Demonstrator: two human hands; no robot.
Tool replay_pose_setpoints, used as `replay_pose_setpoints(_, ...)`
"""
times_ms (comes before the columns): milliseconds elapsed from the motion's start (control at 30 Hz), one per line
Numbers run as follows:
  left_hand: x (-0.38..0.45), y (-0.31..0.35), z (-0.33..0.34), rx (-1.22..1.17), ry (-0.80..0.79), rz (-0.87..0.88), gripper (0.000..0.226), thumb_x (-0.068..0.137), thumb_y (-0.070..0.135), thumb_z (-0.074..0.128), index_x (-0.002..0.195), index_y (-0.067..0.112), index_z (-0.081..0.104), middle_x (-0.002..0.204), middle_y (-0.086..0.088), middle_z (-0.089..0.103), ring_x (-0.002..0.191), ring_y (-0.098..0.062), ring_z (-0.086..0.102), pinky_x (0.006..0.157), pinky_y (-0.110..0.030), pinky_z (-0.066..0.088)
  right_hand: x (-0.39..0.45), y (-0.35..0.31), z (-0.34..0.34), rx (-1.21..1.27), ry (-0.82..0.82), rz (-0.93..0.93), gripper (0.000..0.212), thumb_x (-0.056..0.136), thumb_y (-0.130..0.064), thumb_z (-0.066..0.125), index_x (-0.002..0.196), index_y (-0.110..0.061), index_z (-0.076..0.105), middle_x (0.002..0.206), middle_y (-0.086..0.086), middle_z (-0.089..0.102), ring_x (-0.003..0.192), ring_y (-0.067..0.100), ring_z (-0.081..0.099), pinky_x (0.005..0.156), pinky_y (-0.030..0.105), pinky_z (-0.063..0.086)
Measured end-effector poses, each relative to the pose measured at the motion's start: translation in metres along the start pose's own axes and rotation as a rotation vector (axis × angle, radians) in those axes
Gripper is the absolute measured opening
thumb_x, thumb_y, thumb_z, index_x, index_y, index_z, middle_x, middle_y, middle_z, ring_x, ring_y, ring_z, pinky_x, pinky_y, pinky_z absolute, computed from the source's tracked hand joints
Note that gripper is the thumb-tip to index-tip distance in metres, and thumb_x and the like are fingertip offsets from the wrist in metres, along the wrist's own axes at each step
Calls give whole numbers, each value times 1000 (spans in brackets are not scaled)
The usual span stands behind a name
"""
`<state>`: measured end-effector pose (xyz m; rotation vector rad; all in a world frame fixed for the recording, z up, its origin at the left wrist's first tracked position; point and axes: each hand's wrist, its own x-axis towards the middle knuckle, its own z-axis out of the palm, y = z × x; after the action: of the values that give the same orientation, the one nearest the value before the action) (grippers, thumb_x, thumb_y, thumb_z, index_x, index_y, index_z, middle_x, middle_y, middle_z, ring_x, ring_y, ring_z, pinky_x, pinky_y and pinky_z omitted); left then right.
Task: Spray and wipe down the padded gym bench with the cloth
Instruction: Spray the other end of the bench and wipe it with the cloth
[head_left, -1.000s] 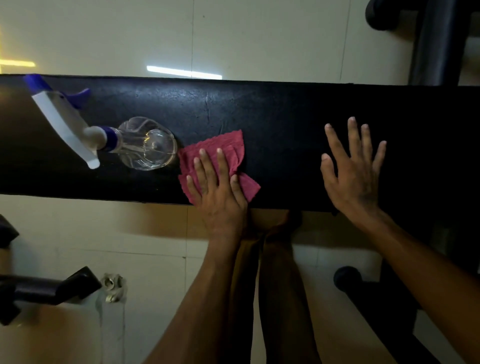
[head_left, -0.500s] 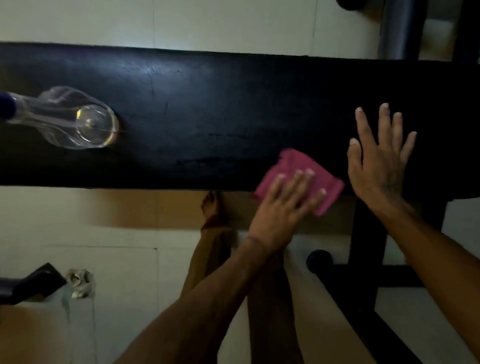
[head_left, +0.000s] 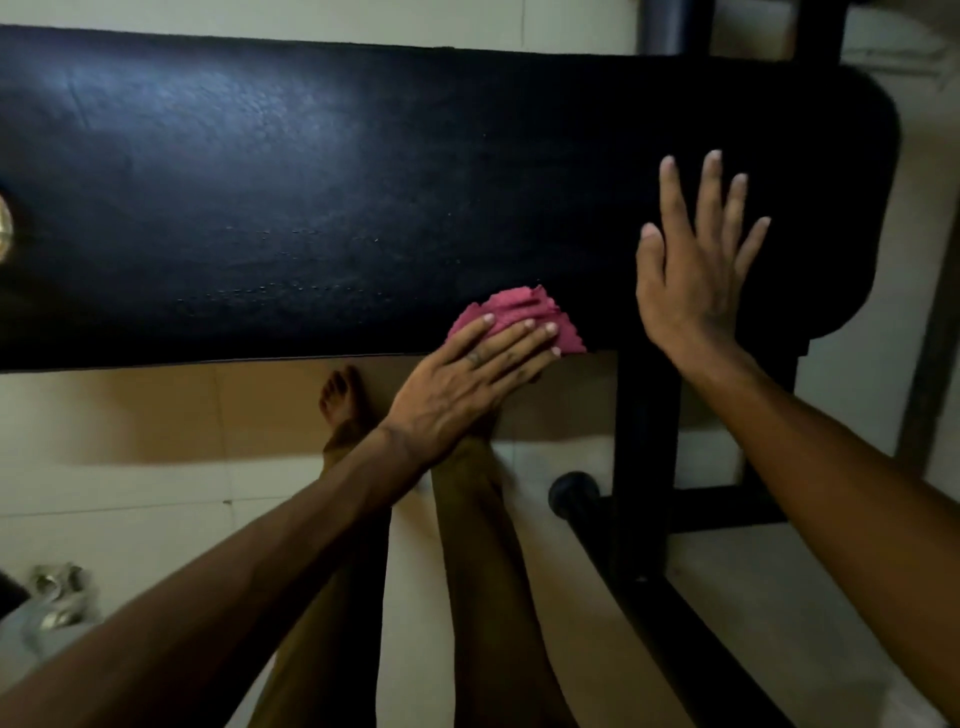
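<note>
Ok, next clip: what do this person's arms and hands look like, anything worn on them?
Both forearms are bare, no sleeves, gloves or watch in view. The left hand may carry a ring on one finger, though it is too dim to be sure. The right hand shows nothing worn; nails short.

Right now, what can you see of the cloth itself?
The cloth is a small pinkish-red rag, soft-looking fabric with frayed, wavy edges, bunched rather than spread flat. It lies at the near edge of the black bench pad, toward its right end. The left hand presses flat on it, fingers covering its near half. The right hand rests apart, not touching it.
</note>
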<state>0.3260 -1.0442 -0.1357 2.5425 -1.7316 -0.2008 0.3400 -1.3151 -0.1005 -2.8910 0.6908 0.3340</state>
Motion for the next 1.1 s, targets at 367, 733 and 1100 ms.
replay_pose_setpoints(367,8,-31,-24,-197,14,-152,63,97,13,25,159,15,18,166,-6,13,154,-21,13,125,-42,11,0,-1,1,51,5,2,58,104,-38,28,159,-33,12,168,7,2,154,33,-3,120,63,-2)
replay_pose_setpoints(733,53,-34,-33,-284,99,-917,59,105,34,22,159,10,15,166,-15,11,154,-29,8,124,-48,2,0,-2,6,103,47,13,54,105,-42,18,158,-33,17,168,7,5,154,32,-2,120,61,-4)
replay_pose_setpoints(1100,80,-44,-36,-260,46,-548,62,103,35,35,159,18,18,166,-6,15,154,-20,13,125,-44,8,-7,32,8,128,109,145,52,107,-41,17,158,-31,16,168,8,7,154,29,1,122,59,-2)
